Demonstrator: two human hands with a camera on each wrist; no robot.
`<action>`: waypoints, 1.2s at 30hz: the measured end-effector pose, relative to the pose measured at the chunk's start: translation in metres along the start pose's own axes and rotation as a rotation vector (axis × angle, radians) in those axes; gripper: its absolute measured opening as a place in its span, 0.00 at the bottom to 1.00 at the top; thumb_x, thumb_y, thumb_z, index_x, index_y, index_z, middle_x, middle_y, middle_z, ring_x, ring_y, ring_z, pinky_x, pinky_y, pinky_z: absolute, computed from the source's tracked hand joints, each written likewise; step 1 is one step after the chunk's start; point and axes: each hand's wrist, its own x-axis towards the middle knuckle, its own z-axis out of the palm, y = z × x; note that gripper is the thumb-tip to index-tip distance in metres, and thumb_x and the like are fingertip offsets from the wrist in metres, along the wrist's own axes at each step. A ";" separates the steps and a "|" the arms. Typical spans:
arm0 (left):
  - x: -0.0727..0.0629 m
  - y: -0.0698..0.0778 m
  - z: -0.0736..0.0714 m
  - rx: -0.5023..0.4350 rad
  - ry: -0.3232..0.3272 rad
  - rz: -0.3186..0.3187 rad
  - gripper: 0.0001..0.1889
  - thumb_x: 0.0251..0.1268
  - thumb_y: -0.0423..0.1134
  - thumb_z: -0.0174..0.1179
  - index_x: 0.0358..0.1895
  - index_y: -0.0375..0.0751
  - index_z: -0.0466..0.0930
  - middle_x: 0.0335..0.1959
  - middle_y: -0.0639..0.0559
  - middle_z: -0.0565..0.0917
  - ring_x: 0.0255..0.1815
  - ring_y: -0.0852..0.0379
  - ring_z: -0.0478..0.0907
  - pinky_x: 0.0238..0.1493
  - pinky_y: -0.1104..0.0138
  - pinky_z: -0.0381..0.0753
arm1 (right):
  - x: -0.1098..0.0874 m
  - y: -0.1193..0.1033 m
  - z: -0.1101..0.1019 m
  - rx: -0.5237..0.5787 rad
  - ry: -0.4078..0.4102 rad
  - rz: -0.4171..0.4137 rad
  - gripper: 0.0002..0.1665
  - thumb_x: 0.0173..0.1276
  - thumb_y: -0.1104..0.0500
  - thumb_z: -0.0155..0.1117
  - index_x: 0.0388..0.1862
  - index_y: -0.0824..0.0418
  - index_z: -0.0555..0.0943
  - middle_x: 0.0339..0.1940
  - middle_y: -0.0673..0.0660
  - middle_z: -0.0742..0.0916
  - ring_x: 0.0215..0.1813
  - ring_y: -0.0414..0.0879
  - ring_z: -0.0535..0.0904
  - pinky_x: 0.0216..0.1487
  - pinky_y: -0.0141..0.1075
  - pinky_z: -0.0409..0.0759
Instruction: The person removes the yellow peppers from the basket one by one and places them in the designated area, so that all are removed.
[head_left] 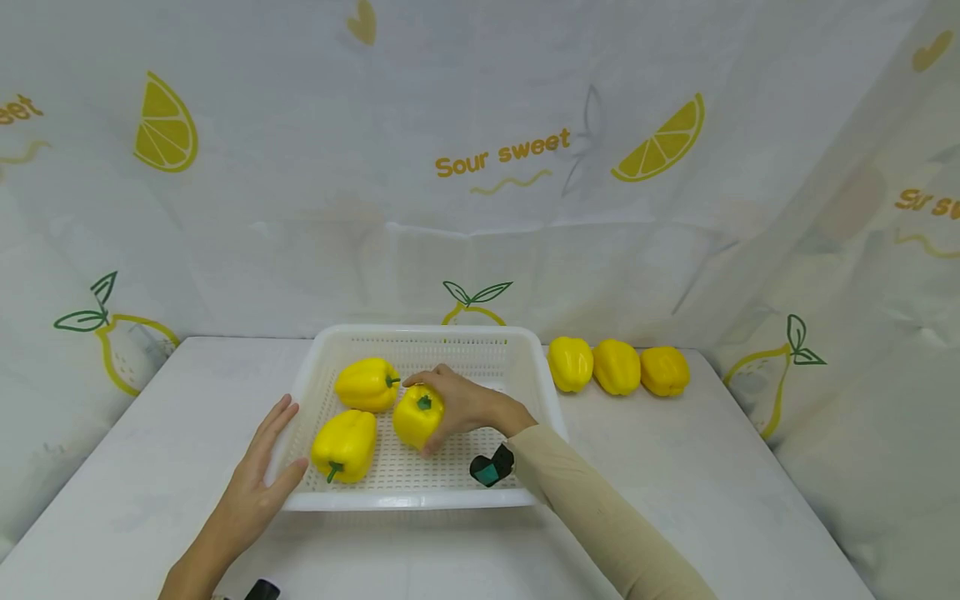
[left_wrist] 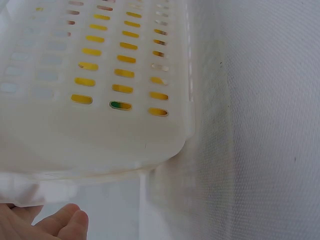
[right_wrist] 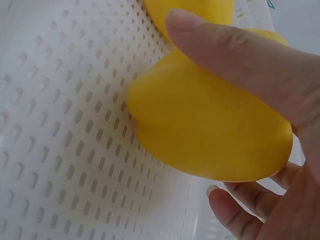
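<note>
My right hand [head_left: 472, 403] grips a yellow bell pepper [head_left: 414, 422] inside the white plastic basket [head_left: 412, 501], thumb on its near side and fingers around its far side. The right wrist view shows this bell pepper [right_wrist: 210, 125] close over the slotted basket floor. Two more yellow bell peppers, one behind [head_left: 363, 385] and one in front [head_left: 347, 447], lie at the basket's left. At the left rim is my left hand [head_left: 258, 477], its fingers extended along the outside and thumb by the front corner. The left wrist view catches only some fingers [left_wrist: 62, 225] below the basket's rim.
Three yellow bell peppers [head_left: 617, 367] stand in a row on the white table [head_left: 660, 483], right of the basket. A lemon-printed curtain [head_left: 300, 167] hangs behind and at both sides. A black wrist device [head_left: 492, 467] with a teal patch sits under my right wrist.
</note>
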 end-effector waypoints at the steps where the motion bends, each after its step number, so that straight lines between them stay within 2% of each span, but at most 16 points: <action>1: 0.000 0.000 0.000 -0.002 -0.001 -0.002 0.37 0.69 0.34 0.55 0.79 0.42 0.51 0.82 0.42 0.45 0.82 0.62 0.37 0.73 0.33 0.41 | 0.000 0.000 0.000 -0.003 -0.004 -0.001 0.59 0.43 0.49 0.85 0.74 0.46 0.65 0.62 0.54 0.72 0.61 0.47 0.71 0.67 0.47 0.73; 8: 0.000 0.001 0.000 -0.016 -0.008 -0.015 0.37 0.69 0.34 0.55 0.79 0.41 0.51 0.82 0.43 0.44 0.83 0.48 0.37 0.72 0.31 0.41 | 0.001 0.001 0.000 -0.005 0.023 0.003 0.56 0.44 0.46 0.85 0.72 0.48 0.66 0.61 0.55 0.72 0.60 0.48 0.71 0.67 0.48 0.74; 13: 0.001 0.001 0.000 -0.017 -0.008 -0.017 0.37 0.68 0.34 0.55 0.79 0.41 0.51 0.82 0.43 0.44 0.83 0.44 0.37 0.71 0.30 0.42 | 0.003 0.002 0.001 0.011 0.008 -0.012 0.57 0.42 0.50 0.86 0.72 0.50 0.66 0.65 0.52 0.73 0.62 0.46 0.71 0.70 0.45 0.72; 19: 0.001 0.001 0.000 -0.021 -0.002 -0.003 0.37 0.68 0.33 0.55 0.78 0.40 0.52 0.82 0.41 0.45 0.83 0.50 0.37 0.72 0.30 0.41 | 0.003 0.002 0.001 0.048 0.003 -0.011 0.55 0.40 0.53 0.86 0.69 0.50 0.67 0.62 0.47 0.77 0.60 0.43 0.73 0.68 0.42 0.73; 24: 0.000 0.001 0.000 -0.009 0.000 -0.003 0.37 0.68 0.34 0.55 0.78 0.41 0.52 0.82 0.42 0.45 0.83 0.54 0.37 0.72 0.30 0.42 | 0.002 0.002 0.001 0.024 0.023 0.015 0.55 0.43 0.47 0.85 0.69 0.51 0.65 0.61 0.48 0.79 0.58 0.43 0.74 0.66 0.41 0.75; 29: 0.000 0.000 0.000 -0.001 0.002 -0.007 0.37 0.69 0.35 0.55 0.78 0.41 0.52 0.82 0.41 0.45 0.82 0.59 0.37 0.72 0.31 0.42 | 0.001 0.002 0.000 -0.009 0.056 0.032 0.55 0.46 0.42 0.82 0.71 0.49 0.66 0.63 0.51 0.77 0.59 0.45 0.74 0.65 0.45 0.75; 36: 0.000 0.001 0.000 0.001 0.002 -0.008 0.37 0.69 0.35 0.55 0.78 0.41 0.52 0.82 0.41 0.45 0.82 0.58 0.37 0.71 0.30 0.43 | -0.001 0.001 0.000 0.006 0.069 0.037 0.53 0.46 0.40 0.82 0.71 0.45 0.67 0.54 0.54 0.73 0.52 0.47 0.73 0.58 0.46 0.78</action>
